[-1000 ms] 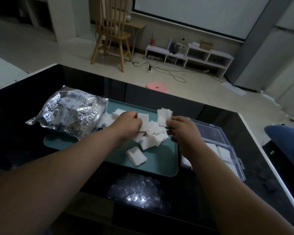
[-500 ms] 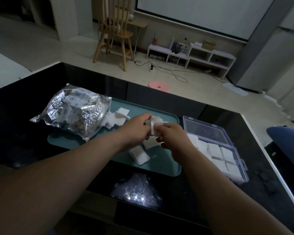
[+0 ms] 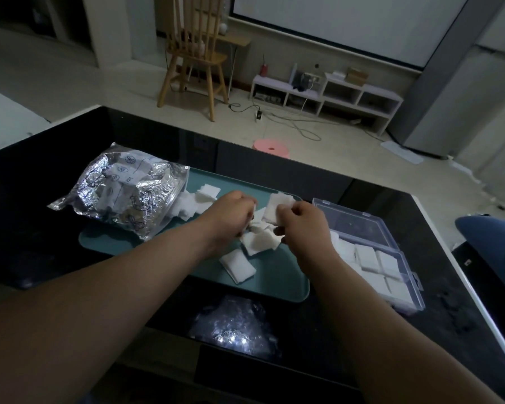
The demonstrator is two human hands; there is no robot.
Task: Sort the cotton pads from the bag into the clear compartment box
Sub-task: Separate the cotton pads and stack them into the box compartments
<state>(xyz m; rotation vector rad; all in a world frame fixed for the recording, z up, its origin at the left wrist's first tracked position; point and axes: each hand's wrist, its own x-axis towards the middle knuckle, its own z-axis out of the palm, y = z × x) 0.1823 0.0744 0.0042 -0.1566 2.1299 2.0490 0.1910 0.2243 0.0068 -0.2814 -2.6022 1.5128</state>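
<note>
- Head view: right hand (image 3: 299, 225) pinches a stack of cotton pads (image 3: 278, 209) over the teal tray (image 3: 277, 287); left hand (image 3: 233, 212) curls into the loose pile, grip hidden
- Others spill from the foil bag (image 3: 129, 196); some sit in the clear compartment box (image 3: 356, 228)
- Likely light, soft, clingy: pinch by the edges

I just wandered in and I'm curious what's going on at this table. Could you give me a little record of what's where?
Right hand: pinches a few cotton pads, raised
Left hand: curled over the loose pile, grip hidden
Tray: teal, on black table, under the pile
Bag: silver foil, left of hands, pads spilled at its mouth
Box: clear, lid open, right of tray, compartments holding pads
</note>
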